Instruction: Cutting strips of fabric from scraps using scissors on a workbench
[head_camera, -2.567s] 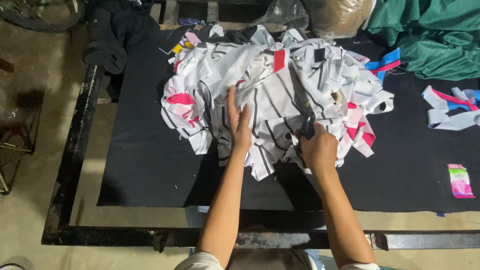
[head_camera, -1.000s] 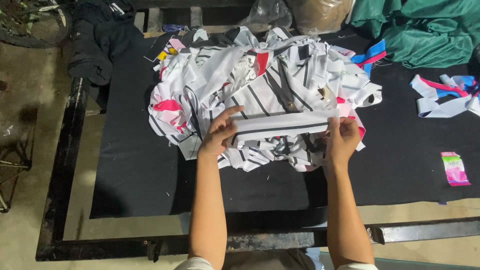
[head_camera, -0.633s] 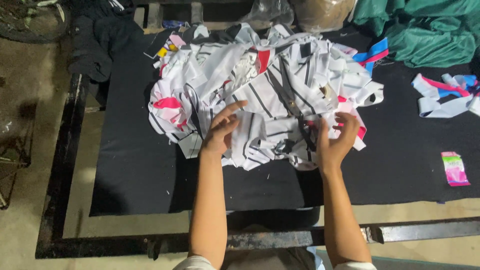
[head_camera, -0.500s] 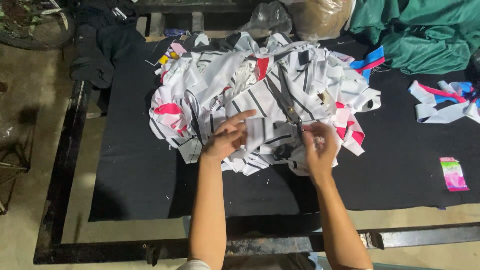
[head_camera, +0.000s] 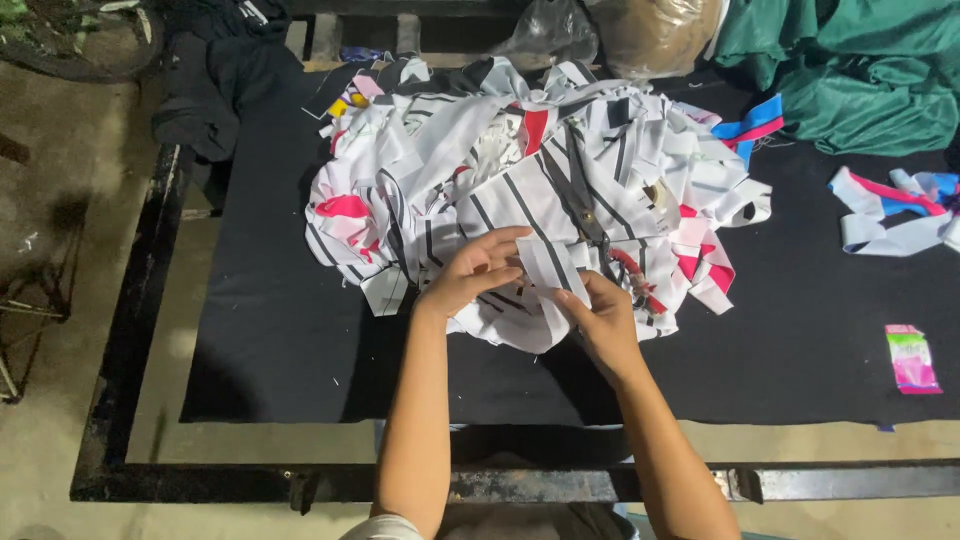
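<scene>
- Only one view is given, taken from a camera worn on the head, so no part of the scene is shared with a second view.
- The scene is looked down on steeply from the near edge of the table (head_camera: 150, 330), facing across it towards the far side.
- The forearms are seen entering from the bottom edge, close below the camera.
- The floor is caught at the left.

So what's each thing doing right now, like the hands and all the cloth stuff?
left hand: pinching a white fabric strip.
right hand: gripping the same strip from below.
white fabric strip: held between both hands, above the pile.
striped fabric pile: heaped, jumbled on the black mat.
green cloth: crumpled at the far corner.
pink packet: lying flat, alone.
</scene>
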